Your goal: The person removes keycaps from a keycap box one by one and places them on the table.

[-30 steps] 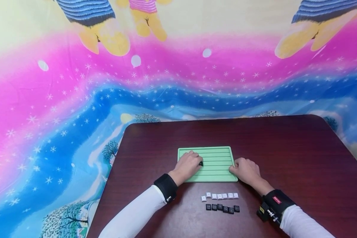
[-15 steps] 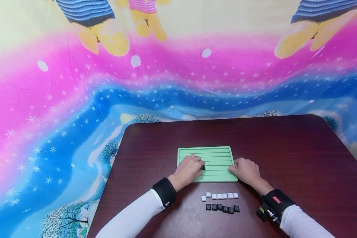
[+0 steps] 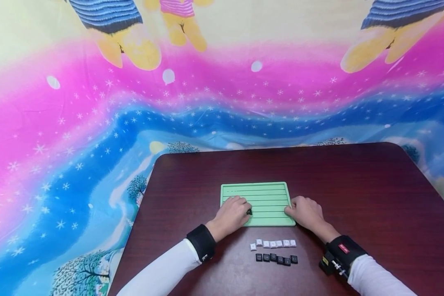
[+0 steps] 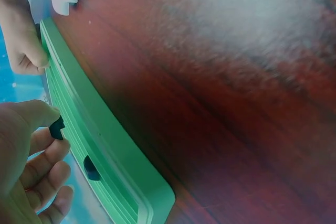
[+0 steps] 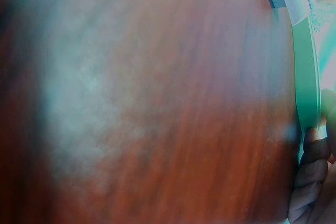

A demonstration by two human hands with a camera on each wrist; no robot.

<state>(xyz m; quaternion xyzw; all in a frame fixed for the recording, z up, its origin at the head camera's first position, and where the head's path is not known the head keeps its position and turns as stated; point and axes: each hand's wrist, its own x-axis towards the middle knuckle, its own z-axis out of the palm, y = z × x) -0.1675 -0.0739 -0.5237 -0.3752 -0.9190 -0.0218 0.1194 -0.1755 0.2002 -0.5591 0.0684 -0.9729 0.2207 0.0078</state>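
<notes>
My left hand (image 3: 232, 214) is over the left part of a light green tray (image 3: 270, 209) with raised parallel ridges. Between thumb and fingertips it pinches a small black keycap (image 4: 56, 128), which also shows at the fingertips in the head view. A second dark piece (image 4: 91, 168), likely another keycap, sits in the tray below that hand in the left wrist view. At the tray's right edge, my right hand (image 3: 306, 213) grips the rim with its thumb on top and its fingers curled. The left hand hides the tray's near left corner in the head view.
A row of several white keycaps (image 3: 273, 244) lies on the dark red table (image 3: 348, 176) in front of the tray. Nearer still is a row of several black keycaps (image 3: 280, 260). A printed cloth (image 3: 222, 94) hangs behind the table.
My left hand has moved toward the near side of the tray with the black keycap still in its fingers, uncovering more of the far ridges. The right hand has stayed put.
</notes>
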